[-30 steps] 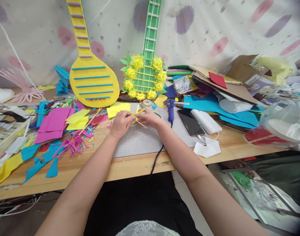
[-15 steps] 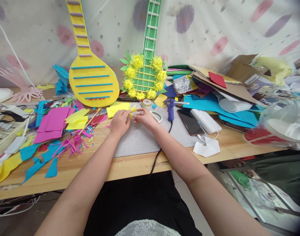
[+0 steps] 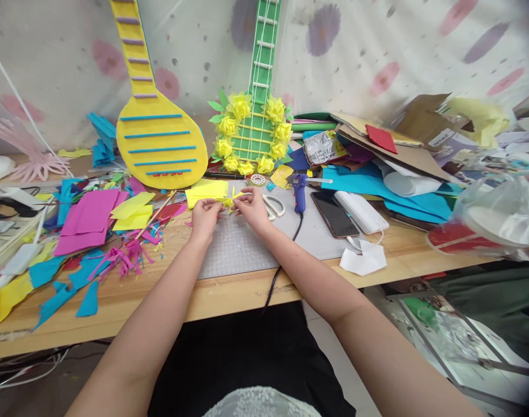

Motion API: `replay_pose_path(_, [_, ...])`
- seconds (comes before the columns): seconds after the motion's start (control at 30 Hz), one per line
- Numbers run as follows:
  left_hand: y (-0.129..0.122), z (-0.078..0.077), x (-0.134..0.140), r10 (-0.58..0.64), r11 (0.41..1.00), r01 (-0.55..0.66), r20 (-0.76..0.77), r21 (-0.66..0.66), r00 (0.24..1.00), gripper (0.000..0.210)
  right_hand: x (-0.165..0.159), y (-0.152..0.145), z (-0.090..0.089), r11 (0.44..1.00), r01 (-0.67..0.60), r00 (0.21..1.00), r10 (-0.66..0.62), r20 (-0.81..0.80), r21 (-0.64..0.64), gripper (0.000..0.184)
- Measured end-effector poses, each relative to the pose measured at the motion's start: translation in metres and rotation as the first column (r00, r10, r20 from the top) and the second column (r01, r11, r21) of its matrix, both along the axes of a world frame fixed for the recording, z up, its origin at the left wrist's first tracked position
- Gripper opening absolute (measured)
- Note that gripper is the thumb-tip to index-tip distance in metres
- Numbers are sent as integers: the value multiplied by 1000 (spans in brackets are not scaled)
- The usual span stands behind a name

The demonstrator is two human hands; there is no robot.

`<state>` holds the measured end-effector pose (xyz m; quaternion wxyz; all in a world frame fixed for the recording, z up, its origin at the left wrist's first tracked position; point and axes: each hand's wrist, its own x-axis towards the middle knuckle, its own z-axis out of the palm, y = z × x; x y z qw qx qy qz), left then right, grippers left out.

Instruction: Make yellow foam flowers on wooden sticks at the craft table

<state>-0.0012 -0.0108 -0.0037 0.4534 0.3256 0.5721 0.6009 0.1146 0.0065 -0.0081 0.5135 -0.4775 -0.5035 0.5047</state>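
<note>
Ideally, the yellow paper (image 3: 228, 202) over the mat (image 3: 234, 249), held between the left hand (image 3: 205, 220) and right hand (image 3: 253, 210), each grip pinched narrow on it, gets light, even pressure to prevent creasing.

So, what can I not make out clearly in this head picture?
In the head view:
Yellow paper piece: partly covered by the left hand and right hand.
Scissors: blades hidden behind the right hand.
Green instrument: neck's top cut off by upper edge.
Cardboard box label: too small to read.
</note>
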Motion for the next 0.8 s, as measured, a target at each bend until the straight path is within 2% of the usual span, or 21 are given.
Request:
replay_pose_path(0.07, [0,-1,-2,4,1000,-3,-88,16,996,25,7,4,1,990,96,989,-106,101,100,21])
replay_pose_path(0.17, [0,-7,0,-79,994,97,-273,53,959,28,17,6,2,960,153,906,-231,353,236,11])
replay_pose_path(0.23, [0,-10,2,-128,985,165,-425,53,896,35,20,6,2,956,111,853,-231,468,270,12])
replay_pose_path(0.33, [1,-10,4,-160,978,207,-584,13,796,42,19,1,3,972,2,827,-133,546,234,16])
replay_pose_path(0.43, [6,-4,2,-223,970,233,-596,-62,771,39,16,-3,3,976,-40,831,-86,550,212,20])
replay_pose_path(0.6, [14,0,0,-405,913,352,-547,-205,732,24,16,-4,3,979,14,805,-132,579,203,12])
replay_pose_path(0.7, [13,-5,2,-419,907,366,-523,-208,742,17,15,-4,1,975,11,778,-147,611,220,14])
replay_pose_path(0.8, [10,-10,0,-387,920,371,-446,-127,807,9,14,-5,-1,962,-26,774,-152,614,270,14])
